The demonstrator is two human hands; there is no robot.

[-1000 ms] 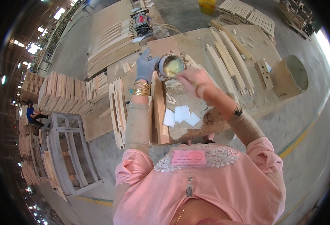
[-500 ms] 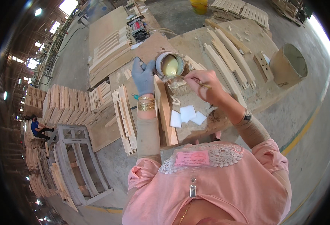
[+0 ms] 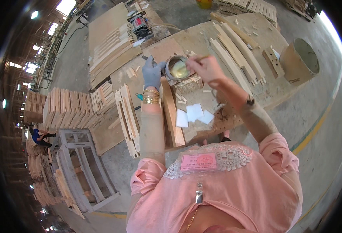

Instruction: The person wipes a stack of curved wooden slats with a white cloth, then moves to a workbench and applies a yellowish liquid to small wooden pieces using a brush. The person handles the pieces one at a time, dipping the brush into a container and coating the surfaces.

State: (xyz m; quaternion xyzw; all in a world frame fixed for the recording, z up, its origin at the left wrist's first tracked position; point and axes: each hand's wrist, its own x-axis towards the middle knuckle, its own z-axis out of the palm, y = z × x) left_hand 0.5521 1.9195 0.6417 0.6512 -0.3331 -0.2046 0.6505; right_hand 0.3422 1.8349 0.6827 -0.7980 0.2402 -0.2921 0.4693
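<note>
A round pot (image 3: 167,69) of pale yellowish liquid sits on the worktable, close to a crusted block (image 3: 189,84). Just left of the pot is my left hand (image 3: 152,73), in a blue-grey glove. Its thumb is near the pot's side and apart from the fingers; whether it touches the pot I cannot tell. At the pot's right rim, my bare right hand (image 3: 210,71) is closed round a thin wooden stick (image 3: 203,57). The stick's lower end is hidden. Below my left hand, wooden rails (image 3: 171,112) lie lengthwise beside my forearm.
White square pads (image 3: 194,112) lie at the table's near side. Long wooden slats (image 3: 233,54), a drilled block (image 3: 272,63) and a large bucket (image 3: 303,62) are on the right. Stacked wood (image 3: 68,108) and a grey frame (image 3: 85,167) stand left. A seated person (image 3: 39,136) is farther left.
My right hand has risen and shifted left, closer to the pot's rim, and the stick has swung up. My left hand has moved slightly right with its fingers more bent.
</note>
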